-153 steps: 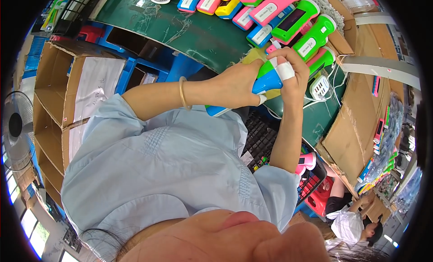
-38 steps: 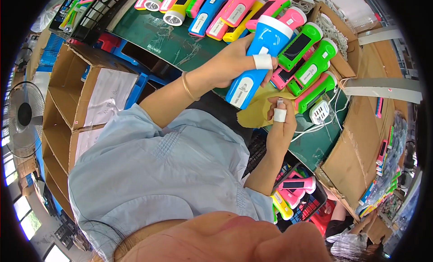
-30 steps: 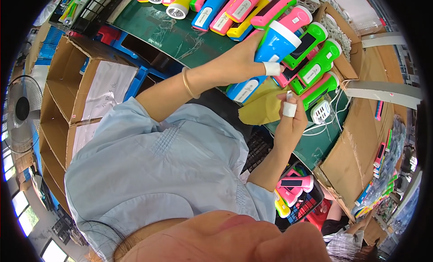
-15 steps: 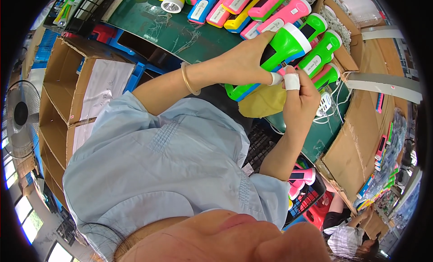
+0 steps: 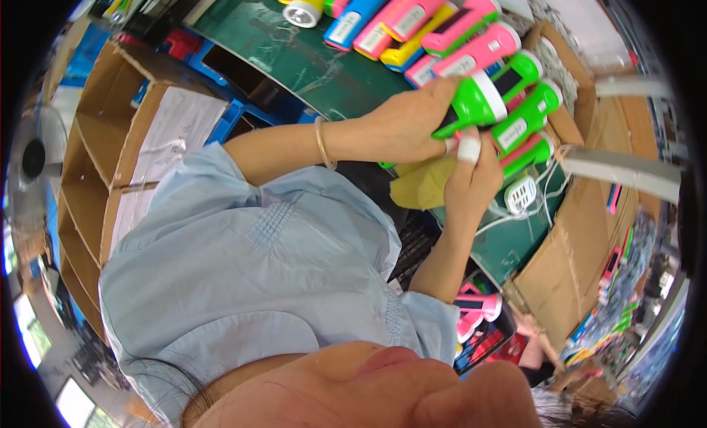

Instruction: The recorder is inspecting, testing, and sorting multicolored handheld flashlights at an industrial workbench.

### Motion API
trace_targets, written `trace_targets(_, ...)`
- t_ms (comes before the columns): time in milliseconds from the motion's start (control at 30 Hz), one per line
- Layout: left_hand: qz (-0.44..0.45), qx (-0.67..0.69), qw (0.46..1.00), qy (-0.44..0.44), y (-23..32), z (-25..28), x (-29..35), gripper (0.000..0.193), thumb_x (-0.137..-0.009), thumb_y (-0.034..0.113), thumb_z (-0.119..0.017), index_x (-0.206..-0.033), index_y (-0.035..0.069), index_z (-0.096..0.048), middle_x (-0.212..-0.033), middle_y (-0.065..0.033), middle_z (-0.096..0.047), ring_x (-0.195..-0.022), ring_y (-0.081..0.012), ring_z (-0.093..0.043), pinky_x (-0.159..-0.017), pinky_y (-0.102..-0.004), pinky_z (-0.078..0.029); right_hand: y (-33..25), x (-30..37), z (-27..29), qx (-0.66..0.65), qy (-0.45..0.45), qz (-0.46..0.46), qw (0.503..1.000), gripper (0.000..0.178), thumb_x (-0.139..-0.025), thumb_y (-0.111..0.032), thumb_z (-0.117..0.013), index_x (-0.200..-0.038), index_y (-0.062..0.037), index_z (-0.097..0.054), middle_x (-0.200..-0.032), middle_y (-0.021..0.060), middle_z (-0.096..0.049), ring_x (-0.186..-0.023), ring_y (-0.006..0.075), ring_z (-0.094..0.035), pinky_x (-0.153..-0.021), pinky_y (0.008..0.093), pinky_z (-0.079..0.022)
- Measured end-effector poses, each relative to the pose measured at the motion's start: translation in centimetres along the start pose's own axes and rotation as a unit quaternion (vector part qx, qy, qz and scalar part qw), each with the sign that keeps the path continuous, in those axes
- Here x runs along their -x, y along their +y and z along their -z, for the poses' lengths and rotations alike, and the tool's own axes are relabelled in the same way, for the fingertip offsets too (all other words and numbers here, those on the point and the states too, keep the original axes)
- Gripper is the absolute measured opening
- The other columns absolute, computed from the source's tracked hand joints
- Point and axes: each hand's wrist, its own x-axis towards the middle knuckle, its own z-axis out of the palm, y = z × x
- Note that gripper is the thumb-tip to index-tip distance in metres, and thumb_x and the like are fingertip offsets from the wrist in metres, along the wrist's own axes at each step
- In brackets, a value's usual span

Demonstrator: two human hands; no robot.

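My left hand [image 5: 405,128], with a bracelet at its wrist, is wrapped round a green flashlight [image 5: 471,104] with a white head rim. The flashlight's head points to the right, and its handle is mostly hidden behind my hands. My right hand [image 5: 475,167] has its fingers curled and pressed together at the near side of the flashlight, close to my left thumb. White tape wraps a finger of it. What its fingertips touch is partly hidden. Under the flashlight, a yellow cloth [image 5: 422,184] shows beside my right hand.
Several pink, blue and yellow flashlights [image 5: 361,16] lie along the far side of the green table [image 5: 294,71]. More green ones [image 5: 526,119] lie just right of my hands. A white charging hub [image 5: 521,195] with cables sits nearby. Cardboard boxes [image 5: 140,119] stand at left.
The flashlight has turned in my hands, so its blue side strip no longer shows. Both hands sit slightly lower in the picture, and the whole view has shifted a little.
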Motion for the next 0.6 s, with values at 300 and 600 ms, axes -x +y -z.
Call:
trace_targets(300,0.475,0.348,0.705,0.395,-11.9,30.8,-11.0,0.020,-0.083,0.018,-0.055,-0.099,0.007,-0.051,-0.086,-0.0118,-0.056,-0.065,-0.0267,-0.055,-0.062,-0.0419,-0.048,3.9,3.8,6.8,-0.325,0.283,-0.217,0.876,0.031,-0.091,-0.014,-0.042,-0.114,0.0066,-0.045,-0.064,0.0002,-0.040,-0.048,0.0046,-0.028,-0.041,0.0181,-0.022)
trace_targets(600,0.128,-0.176,0.956,0.196,-25.7,28.5,-17.1,0.028,-0.078,0.017,-0.056,-0.100,-0.001,-0.060,-0.082,-0.0160,-0.063,-0.067,-0.0264,-0.060,-0.062,-0.0352,-0.049,3.7,3.5,3.2,-0.292,0.168,-0.238,0.911,0.032,-0.086,-0.005,-0.042,-0.117,-0.0029,-0.051,-0.061,-0.0031,-0.034,-0.045,0.0029,-0.025,-0.039,0.0173,-0.019)
